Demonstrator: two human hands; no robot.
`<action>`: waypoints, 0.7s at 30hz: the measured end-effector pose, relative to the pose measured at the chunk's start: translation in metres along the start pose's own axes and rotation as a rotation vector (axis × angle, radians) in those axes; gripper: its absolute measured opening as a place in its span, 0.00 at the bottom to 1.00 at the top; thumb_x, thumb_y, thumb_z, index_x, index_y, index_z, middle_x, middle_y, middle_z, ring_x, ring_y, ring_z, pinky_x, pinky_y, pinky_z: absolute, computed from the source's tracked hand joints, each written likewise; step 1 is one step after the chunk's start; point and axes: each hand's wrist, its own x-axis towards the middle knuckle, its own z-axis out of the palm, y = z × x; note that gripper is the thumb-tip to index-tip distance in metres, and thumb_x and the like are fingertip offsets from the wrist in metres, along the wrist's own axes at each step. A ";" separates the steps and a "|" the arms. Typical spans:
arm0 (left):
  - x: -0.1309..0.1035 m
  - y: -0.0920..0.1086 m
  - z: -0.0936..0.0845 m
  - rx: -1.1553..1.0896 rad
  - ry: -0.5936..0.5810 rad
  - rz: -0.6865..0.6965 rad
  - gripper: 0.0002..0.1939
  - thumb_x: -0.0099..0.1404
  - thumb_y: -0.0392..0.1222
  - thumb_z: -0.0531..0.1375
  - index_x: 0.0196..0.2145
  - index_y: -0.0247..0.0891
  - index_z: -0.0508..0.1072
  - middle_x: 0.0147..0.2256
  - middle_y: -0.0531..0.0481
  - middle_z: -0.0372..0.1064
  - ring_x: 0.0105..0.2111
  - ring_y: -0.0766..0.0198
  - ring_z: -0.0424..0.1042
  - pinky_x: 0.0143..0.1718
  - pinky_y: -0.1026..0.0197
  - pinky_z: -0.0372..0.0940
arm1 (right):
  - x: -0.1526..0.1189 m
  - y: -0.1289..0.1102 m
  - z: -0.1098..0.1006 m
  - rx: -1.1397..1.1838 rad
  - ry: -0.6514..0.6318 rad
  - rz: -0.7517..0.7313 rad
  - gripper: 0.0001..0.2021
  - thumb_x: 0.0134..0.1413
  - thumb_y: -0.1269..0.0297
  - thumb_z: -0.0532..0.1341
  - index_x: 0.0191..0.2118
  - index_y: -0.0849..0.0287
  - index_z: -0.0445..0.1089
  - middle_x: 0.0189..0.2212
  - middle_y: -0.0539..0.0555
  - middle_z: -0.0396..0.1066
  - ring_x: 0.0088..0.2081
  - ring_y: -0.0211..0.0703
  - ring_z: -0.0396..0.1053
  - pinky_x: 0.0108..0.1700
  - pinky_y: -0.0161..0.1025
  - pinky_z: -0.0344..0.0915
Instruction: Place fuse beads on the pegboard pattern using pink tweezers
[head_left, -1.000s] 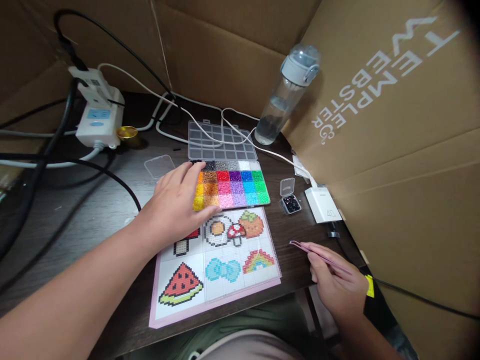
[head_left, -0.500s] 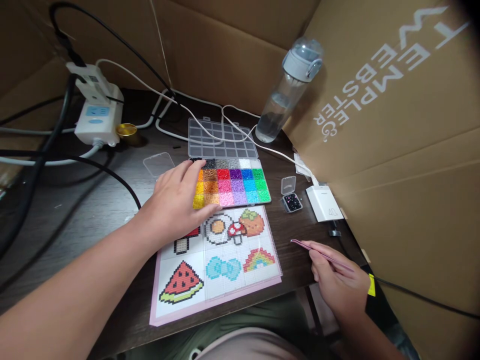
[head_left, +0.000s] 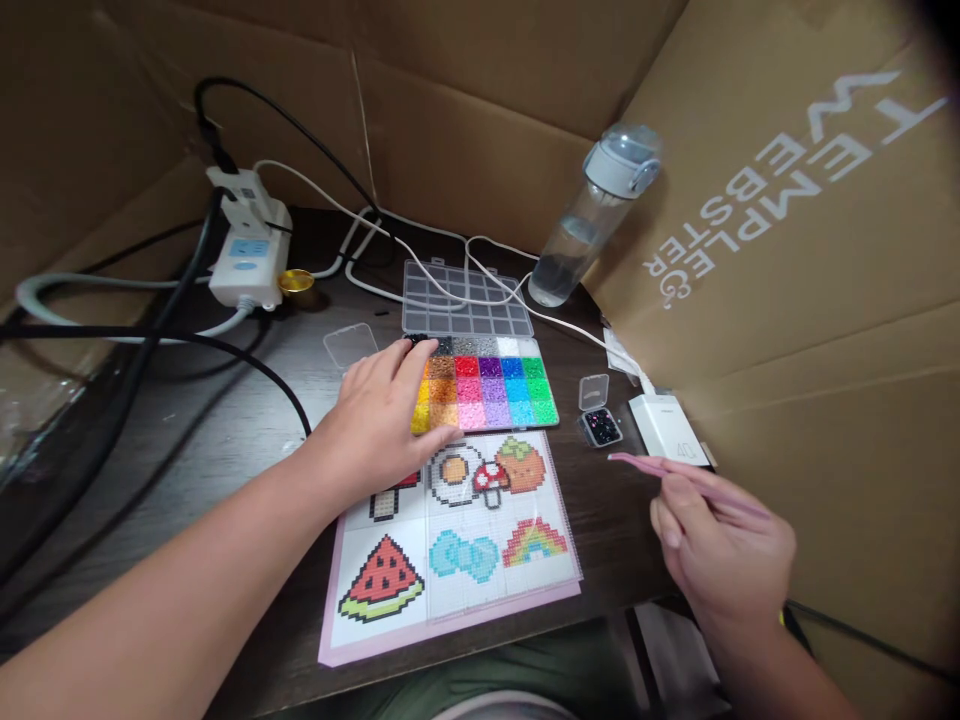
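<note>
Spreading over the left part of the compartmented bead case (head_left: 517, 428), our left hand (head_left: 382, 430) is open, its fingers reaching the dark compartments at the far row and its thumb lying along the near edge; whether it presses on the case we cannot tell. Our right hand (head_left: 727, 535) is closed around pink tweezers (head_left: 645, 464), which point left above the counter (head_left: 607, 540), well apart from the case; the tip looks pale, but we cannot tell whether a bead sits in it.

We see the case lying open on the counter, its beads sorted by colour, its clear gridded lid (head_left: 439, 315) flat behind it and crossed by a white cable (head_left: 427, 265). Directly in front lies the pink-bordered pattern sheet (head_left: 442, 603), showing a watermelon slice, a bow, a rainbow, a fried egg, a mushroom and a persimmon; our left wrist covers part of its upper left figure. Between the tweezers' tip and the white power adapter (head_left: 670, 428) we note a small hinged box (head_left: 611, 441) of mostly black beads, its cover raised.
</note>
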 end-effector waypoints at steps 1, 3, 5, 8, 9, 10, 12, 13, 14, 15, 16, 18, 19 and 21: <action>0.000 0.000 -0.001 0.000 0.000 0.002 0.46 0.61 0.58 0.64 0.68 0.32 0.52 0.64 0.30 0.55 0.64 0.38 0.57 0.63 0.39 0.54 | 0.007 -0.007 0.008 0.011 -0.006 -0.050 0.06 0.54 0.64 0.70 0.36 0.60 0.81 0.31 0.61 0.81 0.14 0.30 0.58 0.14 0.33 0.51; -0.001 0.000 -0.001 0.002 -0.005 -0.001 0.47 0.60 0.58 0.64 0.68 0.32 0.52 0.64 0.30 0.55 0.64 0.38 0.57 0.63 0.39 0.55 | 0.018 -0.019 0.024 0.031 -0.033 -0.128 0.05 0.55 0.65 0.69 0.36 0.59 0.81 0.29 0.58 0.81 0.13 0.31 0.59 0.14 0.33 0.51; -0.002 0.000 -0.002 0.004 -0.011 -0.012 0.47 0.60 0.58 0.64 0.68 0.32 0.52 0.65 0.30 0.54 0.64 0.38 0.56 0.64 0.39 0.54 | 0.026 -0.029 0.039 0.054 -0.052 -0.204 0.04 0.56 0.65 0.69 0.37 0.57 0.81 0.29 0.57 0.81 0.13 0.30 0.59 0.14 0.33 0.51; -0.002 -0.001 -0.001 -0.002 -0.013 -0.017 0.47 0.61 0.58 0.63 0.68 0.33 0.51 0.65 0.30 0.54 0.65 0.38 0.55 0.64 0.39 0.53 | 0.031 -0.033 0.055 0.055 -0.078 -0.260 0.04 0.56 0.66 0.69 0.37 0.57 0.82 0.26 0.55 0.80 0.14 0.31 0.60 0.15 0.34 0.54; -0.002 -0.001 0.000 -0.005 -0.012 -0.016 0.47 0.61 0.58 0.64 0.68 0.33 0.51 0.65 0.30 0.54 0.65 0.38 0.55 0.64 0.39 0.52 | 0.031 -0.031 0.059 0.047 -0.092 -0.258 0.04 0.56 0.66 0.68 0.37 0.57 0.82 0.25 0.54 0.79 0.14 0.31 0.60 0.15 0.34 0.55; -0.002 -0.001 0.000 -0.008 -0.013 -0.015 0.47 0.61 0.58 0.64 0.68 0.33 0.51 0.65 0.30 0.54 0.65 0.38 0.55 0.64 0.39 0.52 | 0.031 -0.028 0.063 0.039 -0.106 -0.247 0.05 0.56 0.66 0.68 0.37 0.57 0.82 0.23 0.53 0.78 0.14 0.31 0.60 0.15 0.34 0.55; -0.002 -0.001 0.000 -0.012 -0.019 -0.015 0.46 0.61 0.58 0.64 0.68 0.33 0.52 0.65 0.29 0.54 0.65 0.38 0.56 0.64 0.38 0.52 | 0.031 -0.021 0.068 0.015 -0.130 -0.208 0.05 0.56 0.64 0.68 0.38 0.57 0.82 0.21 0.52 0.76 0.14 0.31 0.59 0.15 0.33 0.55; -0.002 -0.001 0.000 -0.013 -0.023 -0.016 0.46 0.61 0.57 0.64 0.68 0.33 0.52 0.65 0.29 0.54 0.65 0.38 0.56 0.64 0.38 0.52 | 0.031 -0.017 0.070 -0.006 -0.155 -0.178 0.06 0.56 0.63 0.68 0.38 0.57 0.82 0.20 0.52 0.76 0.14 0.32 0.59 0.15 0.33 0.55; -0.002 0.000 -0.001 -0.011 -0.028 -0.017 0.46 0.61 0.58 0.64 0.68 0.32 0.52 0.65 0.29 0.54 0.65 0.38 0.55 0.64 0.38 0.52 | 0.032 -0.014 0.072 -0.034 -0.191 -0.140 0.06 0.56 0.63 0.68 0.37 0.58 0.82 0.19 0.51 0.75 0.14 0.32 0.59 0.14 0.33 0.55; -0.002 0.000 -0.001 -0.007 -0.032 -0.019 0.46 0.61 0.58 0.64 0.68 0.32 0.52 0.65 0.30 0.54 0.65 0.38 0.55 0.64 0.38 0.51 | 0.033 -0.012 0.074 -0.067 -0.231 -0.102 0.07 0.55 0.62 0.69 0.37 0.59 0.82 0.18 0.51 0.74 0.14 0.32 0.58 0.14 0.32 0.55; -0.002 0.000 -0.002 -0.002 -0.034 -0.021 0.46 0.61 0.58 0.63 0.68 0.33 0.52 0.65 0.30 0.54 0.65 0.38 0.55 0.64 0.38 0.51 | 0.033 -0.010 0.075 -0.101 -0.269 -0.069 0.08 0.54 0.61 0.69 0.36 0.60 0.82 0.18 0.51 0.74 0.13 0.31 0.58 0.14 0.32 0.54; -0.002 0.001 -0.002 0.005 -0.037 -0.023 0.46 0.61 0.59 0.63 0.68 0.33 0.51 0.65 0.30 0.54 0.65 0.38 0.55 0.64 0.39 0.52 | 0.036 -0.008 0.076 -0.145 -0.300 -0.031 0.10 0.53 0.59 0.69 0.35 0.61 0.82 0.18 0.52 0.74 0.13 0.31 0.57 0.13 0.32 0.54; -0.002 0.001 -0.003 0.007 -0.039 -0.023 0.46 0.61 0.59 0.63 0.68 0.33 0.51 0.65 0.30 0.54 0.65 0.38 0.55 0.64 0.39 0.52 | 0.037 -0.008 0.075 -0.148 -0.288 -0.029 0.11 0.53 0.59 0.69 0.35 0.61 0.82 0.19 0.53 0.74 0.13 0.31 0.57 0.13 0.32 0.54; -0.002 0.001 -0.003 0.005 -0.042 -0.022 0.47 0.61 0.59 0.63 0.68 0.33 0.51 0.65 0.29 0.54 0.65 0.38 0.55 0.64 0.39 0.51 | 0.039 -0.006 0.073 -0.125 -0.249 -0.031 0.12 0.53 0.57 0.69 0.37 0.61 0.82 0.21 0.54 0.76 0.14 0.32 0.58 0.13 0.33 0.55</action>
